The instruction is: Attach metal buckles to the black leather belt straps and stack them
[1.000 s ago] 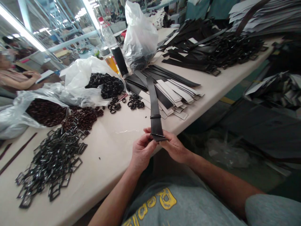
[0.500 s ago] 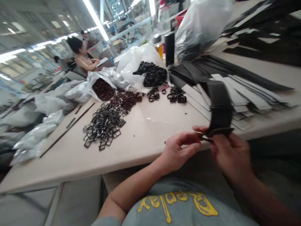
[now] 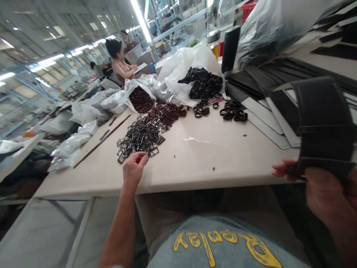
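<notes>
My left hand (image 3: 134, 167) is at the near edge of a pile of dark metal buckles (image 3: 139, 137), thumb and fingertips pinched together. Whatever lies between those fingertips is too small to make out. At the right, my right hand (image 3: 326, 190) grips a wide black leather strap (image 3: 320, 108), which curves up above the fingers and has a seam across it. Behind the buckles lie small dark brown loops (image 3: 167, 113), with more inside an open plastic bag (image 3: 127, 97). Black loops (image 3: 234, 111) rest in small groups farther right.
A white bag (image 3: 178, 61) of black pieces, a black bottle (image 3: 231, 48) and a large plastic bag (image 3: 267, 29) stand at the back. Flat strips (image 3: 264, 117) lie at right, a long thin strip (image 3: 102, 141) at left. A person (image 3: 121, 65) sits beyond the table (image 3: 195, 163).
My left hand has left the strap and moved left to the buckle pile. My right hand still holds the strap, now farther right in view. The camera view has shifted.
</notes>
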Tool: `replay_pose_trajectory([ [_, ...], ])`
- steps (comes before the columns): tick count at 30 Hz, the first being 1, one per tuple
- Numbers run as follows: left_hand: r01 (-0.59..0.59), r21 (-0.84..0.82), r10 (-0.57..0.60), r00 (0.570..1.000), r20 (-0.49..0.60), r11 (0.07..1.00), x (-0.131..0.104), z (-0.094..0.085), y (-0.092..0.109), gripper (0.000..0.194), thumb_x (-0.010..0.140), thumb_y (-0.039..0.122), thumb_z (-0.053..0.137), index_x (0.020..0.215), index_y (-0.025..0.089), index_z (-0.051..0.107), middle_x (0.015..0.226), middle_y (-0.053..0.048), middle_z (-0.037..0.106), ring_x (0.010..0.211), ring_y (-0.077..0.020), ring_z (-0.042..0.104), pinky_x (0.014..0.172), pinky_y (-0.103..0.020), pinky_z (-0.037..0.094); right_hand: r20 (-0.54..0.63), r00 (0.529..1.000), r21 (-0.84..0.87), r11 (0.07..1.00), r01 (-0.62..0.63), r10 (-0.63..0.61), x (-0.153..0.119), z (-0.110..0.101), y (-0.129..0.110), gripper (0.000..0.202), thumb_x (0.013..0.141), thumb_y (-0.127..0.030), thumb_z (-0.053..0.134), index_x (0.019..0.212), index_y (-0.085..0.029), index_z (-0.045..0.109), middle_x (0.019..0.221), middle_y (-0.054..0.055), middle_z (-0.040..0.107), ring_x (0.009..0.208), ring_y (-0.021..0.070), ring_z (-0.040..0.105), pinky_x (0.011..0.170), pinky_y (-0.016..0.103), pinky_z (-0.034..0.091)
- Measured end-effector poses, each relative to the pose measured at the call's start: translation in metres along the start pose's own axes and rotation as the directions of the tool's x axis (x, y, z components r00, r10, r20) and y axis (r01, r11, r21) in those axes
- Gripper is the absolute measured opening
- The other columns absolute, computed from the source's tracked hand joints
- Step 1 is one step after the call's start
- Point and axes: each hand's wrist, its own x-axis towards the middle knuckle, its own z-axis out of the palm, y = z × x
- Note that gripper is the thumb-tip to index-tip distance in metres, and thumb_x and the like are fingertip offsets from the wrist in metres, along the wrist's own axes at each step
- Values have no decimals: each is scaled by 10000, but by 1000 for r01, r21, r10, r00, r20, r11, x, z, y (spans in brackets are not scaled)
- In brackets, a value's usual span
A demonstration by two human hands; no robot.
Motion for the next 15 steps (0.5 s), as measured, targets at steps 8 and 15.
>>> replay_pose_trajectory([
  [8,-307,-180,341,917,207,935,62,62,67,225,867,354,612,927,199,763,921,-59,726,743,-173,657,708,-280,520,75,994,83,994,74,-80,23,10,23,275,946,-462,619,939,-210,729,764,47,758,567,178,702,494,290,542],
  [15,-368,-186,410,857,312,911,122,155,139,147,792,157,673,892,202,771,1007,-78,714,886,-209,656,910,-337,477,223,974,64,998,27,-41,14,9,36,348,962,-495,572,937,-188,734,780,82,773,603,210,736,534,305,592],
])
